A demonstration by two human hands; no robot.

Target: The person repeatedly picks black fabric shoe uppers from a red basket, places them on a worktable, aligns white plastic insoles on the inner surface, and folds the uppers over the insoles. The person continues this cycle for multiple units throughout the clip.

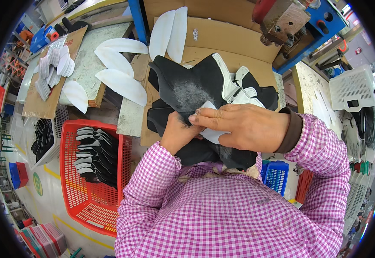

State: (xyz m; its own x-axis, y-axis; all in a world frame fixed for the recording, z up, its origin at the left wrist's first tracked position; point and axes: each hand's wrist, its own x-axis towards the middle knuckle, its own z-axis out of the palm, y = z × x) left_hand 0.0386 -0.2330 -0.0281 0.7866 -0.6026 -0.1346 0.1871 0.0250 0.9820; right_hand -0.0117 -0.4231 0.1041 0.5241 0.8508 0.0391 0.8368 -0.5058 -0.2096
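Black fabric shoe uppers [198,79] with white trim lie piled in front of me, one showing a greyish fuzzy patch. My left hand [177,132] is closed on the edge of the front black upper, its thumb near the fuzzy patch. From the right, my right hand [252,126] reaches across with its fingers together, on a curved white stiffener piece [213,136] against the upper. Its fingertips meet my left thumb. The hands hide part of the white piece and of the upper. More white curved pieces [122,87] lie loose beyond, to the left.
A red basket [124,167] with stacked black and white parts stands at lower left. White stacks [56,64] rest on cardboard [45,101]. A metal machine head [284,21] hangs at upper right beside a blue frame [297,58]. A blue basket [277,174] is below my right arm.
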